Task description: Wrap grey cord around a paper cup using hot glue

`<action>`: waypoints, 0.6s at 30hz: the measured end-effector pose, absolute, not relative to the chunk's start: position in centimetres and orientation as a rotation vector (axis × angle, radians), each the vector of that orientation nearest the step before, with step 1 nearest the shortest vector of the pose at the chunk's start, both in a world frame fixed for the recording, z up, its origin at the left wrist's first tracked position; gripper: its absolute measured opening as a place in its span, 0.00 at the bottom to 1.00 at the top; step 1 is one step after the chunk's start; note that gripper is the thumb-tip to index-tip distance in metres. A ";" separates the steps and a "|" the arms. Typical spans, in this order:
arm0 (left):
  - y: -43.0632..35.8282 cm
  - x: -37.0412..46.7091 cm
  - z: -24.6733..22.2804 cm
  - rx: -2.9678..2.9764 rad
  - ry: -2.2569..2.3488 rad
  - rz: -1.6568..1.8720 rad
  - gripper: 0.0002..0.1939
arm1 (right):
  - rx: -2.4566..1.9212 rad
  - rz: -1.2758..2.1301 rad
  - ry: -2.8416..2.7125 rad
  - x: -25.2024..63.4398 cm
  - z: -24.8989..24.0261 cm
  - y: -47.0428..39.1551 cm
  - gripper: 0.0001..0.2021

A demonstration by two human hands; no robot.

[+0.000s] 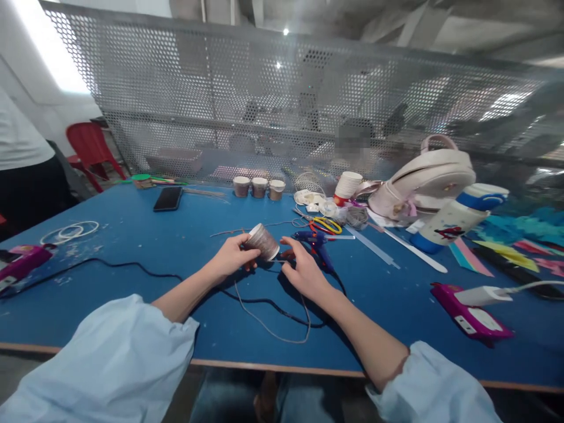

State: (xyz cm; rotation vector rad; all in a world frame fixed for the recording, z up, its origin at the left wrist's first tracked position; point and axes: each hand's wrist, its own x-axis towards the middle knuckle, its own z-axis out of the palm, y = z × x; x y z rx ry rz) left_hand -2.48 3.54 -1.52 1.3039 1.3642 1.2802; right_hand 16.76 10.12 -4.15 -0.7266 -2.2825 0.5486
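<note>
A small paper cup (263, 242) wrapped in grey-brown cord is tilted on its side above the middle of the blue table. My left hand (233, 254) grips it at its left end, thumb and fingers around it. At the cup's right rim, my right hand (302, 267) has its thumb and fingers bent round a thin strand of cord. That grey cord (268, 332) hangs in a loop toward the table's front edge. A blue glue gun (321, 247) lies just right of my right hand, beside yellow-handled scissors (326, 225).
Three wrapped cups (259, 188) stand at the back near a phone (168, 199). Stacked paper cups (348, 187), grey yarn (356, 217), a bag (429, 182) and a bottle (453, 223) are right. Purple power strips (473, 314) lie at both sides; a black cable (264, 301) crosses the table (141, 329).
</note>
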 end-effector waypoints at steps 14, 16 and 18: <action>3.8 -1.6 -1.9 1.333 1.354 1.337 0.05 | -0.633 0.535 -2.004 23.1 -0.6 3.9 0.17; 3.9 -1.2 -2.1 1.310 1.358 1.370 0.05 | -0.735 0.675 -1.996 26.9 -2.0 1.1 0.12; 4.0 -0.6 -2.6 1.286 1.363 1.417 0.07 | -1.025 0.699 -1.957 30.0 -3.7 -0.6 0.10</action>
